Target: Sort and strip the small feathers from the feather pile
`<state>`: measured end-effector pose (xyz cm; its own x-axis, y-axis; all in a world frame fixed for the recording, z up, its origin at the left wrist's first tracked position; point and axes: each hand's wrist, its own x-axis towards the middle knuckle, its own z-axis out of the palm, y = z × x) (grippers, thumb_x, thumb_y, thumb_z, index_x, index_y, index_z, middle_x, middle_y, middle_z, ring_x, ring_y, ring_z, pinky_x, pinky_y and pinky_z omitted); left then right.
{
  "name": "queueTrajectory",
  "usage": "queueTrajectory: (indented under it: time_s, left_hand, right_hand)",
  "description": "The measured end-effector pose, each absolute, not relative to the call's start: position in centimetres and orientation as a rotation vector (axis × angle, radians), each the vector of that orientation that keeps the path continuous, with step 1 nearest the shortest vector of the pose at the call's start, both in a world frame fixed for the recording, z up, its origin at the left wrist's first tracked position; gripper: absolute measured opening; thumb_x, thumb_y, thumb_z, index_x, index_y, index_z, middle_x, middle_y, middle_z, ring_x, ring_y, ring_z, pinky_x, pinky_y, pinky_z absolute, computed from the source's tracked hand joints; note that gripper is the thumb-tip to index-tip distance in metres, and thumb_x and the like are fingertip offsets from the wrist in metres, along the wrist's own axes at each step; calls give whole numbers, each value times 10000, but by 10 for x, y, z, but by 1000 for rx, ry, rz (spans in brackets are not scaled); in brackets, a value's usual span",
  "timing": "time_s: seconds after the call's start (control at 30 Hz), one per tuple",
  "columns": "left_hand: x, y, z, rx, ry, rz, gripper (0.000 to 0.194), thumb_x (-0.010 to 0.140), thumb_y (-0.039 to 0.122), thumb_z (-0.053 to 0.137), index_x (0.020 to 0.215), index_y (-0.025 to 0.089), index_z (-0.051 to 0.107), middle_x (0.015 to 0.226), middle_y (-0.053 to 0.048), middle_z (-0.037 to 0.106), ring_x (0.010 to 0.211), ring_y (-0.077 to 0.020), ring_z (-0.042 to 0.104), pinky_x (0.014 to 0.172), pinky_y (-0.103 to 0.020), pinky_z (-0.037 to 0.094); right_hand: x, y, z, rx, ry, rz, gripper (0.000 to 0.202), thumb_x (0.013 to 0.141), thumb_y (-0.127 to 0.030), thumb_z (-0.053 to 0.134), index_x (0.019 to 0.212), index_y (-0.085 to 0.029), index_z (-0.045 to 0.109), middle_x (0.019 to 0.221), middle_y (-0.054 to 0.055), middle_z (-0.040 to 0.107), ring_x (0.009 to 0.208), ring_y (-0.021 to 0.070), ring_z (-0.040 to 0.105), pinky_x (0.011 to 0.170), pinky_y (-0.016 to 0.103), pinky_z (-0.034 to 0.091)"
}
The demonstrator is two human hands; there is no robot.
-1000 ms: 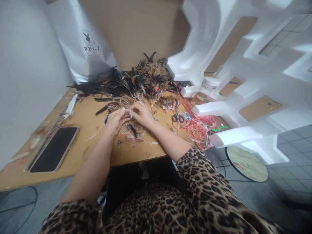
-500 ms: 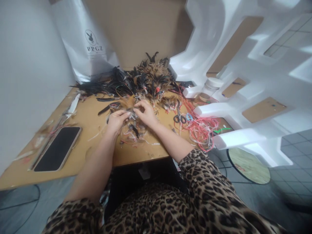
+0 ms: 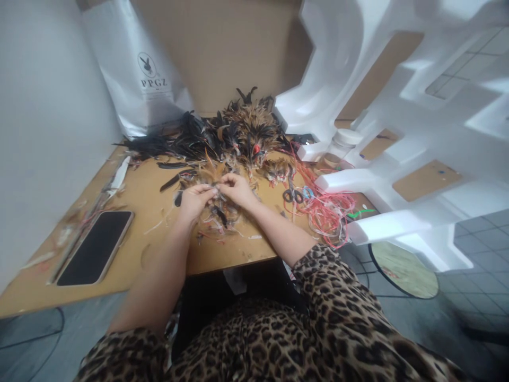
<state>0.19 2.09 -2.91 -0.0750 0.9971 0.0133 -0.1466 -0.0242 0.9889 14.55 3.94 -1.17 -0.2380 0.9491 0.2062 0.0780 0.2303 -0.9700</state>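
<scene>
My left hand (image 3: 195,200) pinches at a small bunch of brown feathers (image 3: 212,172), thumb and fingers pressed together. From the other side my right hand (image 3: 236,190) also pinches at the bunch, its fingertips almost meeting those of the left. The quill ends between the fingertips are too small to make out. Under and around both hands lie loose feather scraps (image 3: 219,215). Behind them is a heap of black feathers (image 3: 199,135), with a large brown feather bundle (image 3: 254,124) beside it. A smaller feather bundle with red ends (image 3: 278,170) rests right of my right hand.
Scissors (image 3: 293,195) lie on the table (image 3: 159,260) beside tangled pink string (image 3: 328,212). A phone (image 3: 95,248) is at the left. White foam packing (image 3: 382,228) juts over the right side, near a lidded jar (image 3: 345,140). A silver bag (image 3: 139,90) stands behind.
Both hands have moved slightly down and closer together, their fingertips now nearly touching at the feather bunch. The camera view has shifted slightly.
</scene>
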Motion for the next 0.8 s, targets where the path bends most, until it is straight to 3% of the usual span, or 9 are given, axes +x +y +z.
queueTrajectory:
  time_s: [0.33,0.47,0.8]
  left_hand:
    - [4,15,-21,888,955,1312,237,510,194,780,678,125,628,614,-21,640,545,-71,576,572,-180,461]
    - [5,14,-20,827,916,1331,228,508,166,774,676,130,623,606,-15,629,539,-66,568,557,-174,457]
    - [6,19,-28,941,1083,1391,233,522,214,764,666,117,609,546,-20,627,438,-56,527,451,-153,396]
  right_hand:
    - [143,37,-7,-930,-1247,1440,208,586,-288,667,694,-136,573,582,-43,571,507,52,480,552,190,389]
    - [140,36,-6,-872,-1122,1582,230,556,-288,690,678,-140,563,530,-55,543,472,49,455,517,186,364]
    - [142,35,-7,-977,-1346,1337,246,610,-327,672,724,-132,577,619,-30,579,543,63,493,567,197,396]
